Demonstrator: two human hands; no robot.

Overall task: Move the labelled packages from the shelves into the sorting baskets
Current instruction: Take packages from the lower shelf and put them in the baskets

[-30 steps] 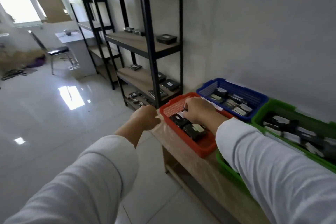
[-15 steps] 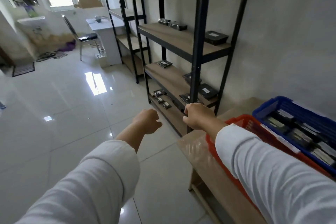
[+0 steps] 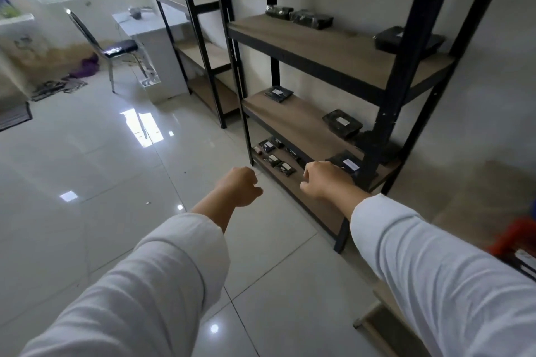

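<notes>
A: What's biggest here?
B: The black shelving unit (image 3: 388, 87) with wooden boards, against the wall. Dark packages lie on every board.
A: Any writing?
B: White labels show, but the print is too small to read.
A: Nearest package?
B: The labelled package (image 3: 345, 163) on the middle board's near end, lying flat, long axis running diagonally, just beyond the right hand (image 3: 324, 180).
A: The hands?
B: Both curled, holding nothing. The left hand (image 3: 238, 186) hangs over the floor tiles.
</notes>
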